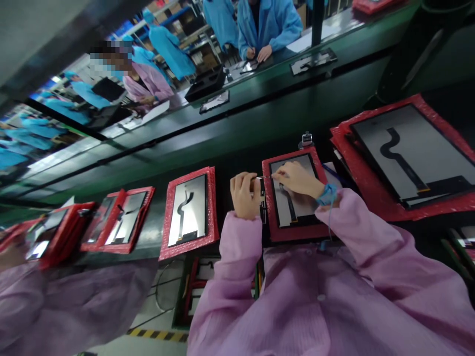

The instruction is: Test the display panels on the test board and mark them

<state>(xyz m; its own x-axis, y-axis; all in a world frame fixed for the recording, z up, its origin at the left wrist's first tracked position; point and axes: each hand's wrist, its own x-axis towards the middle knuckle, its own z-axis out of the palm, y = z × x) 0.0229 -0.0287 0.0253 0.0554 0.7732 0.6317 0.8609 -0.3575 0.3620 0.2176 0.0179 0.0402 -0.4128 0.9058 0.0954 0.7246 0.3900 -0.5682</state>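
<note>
Dark green workbench [152,222] runs across the view. The wearer's pink smock [297,296] fills the lower right; a co-worker's mauve sleeve [74,306] enters at lower left, blurred. Across the bench, a co-worker in a blue coat [269,22] has both hands on a flat piece.

Right side: red wrapping [374,198] with a large dark-edged panel [426,133] on top, grey face up. Left of the wearer: second panel [196,212], bright with reflection, on its own red bubble sheet [166,207]. More wrapped panels [128,217] lie farther left, near the co-worker.

Directly before the wearer: centre panel [282,210] on a red sheet [272,212], between the other two, a black ribbon cable [291,202] lying along its face.

Right hand [297,179] above the upper part of the centre panel, thumb and fingertips pinched on one end of a thin strip. Left hand [245,193] just left of the red sheet, fingers curled, tips gripping the strip's other end.

Small metal fitting [306,140] at the sheet's upper edge. Blue wristband [327,194] on the right wrist. Thin strip [264,177] spans the gap between the hands, at the panel's left edge; exact nature too small to tell.
</note>
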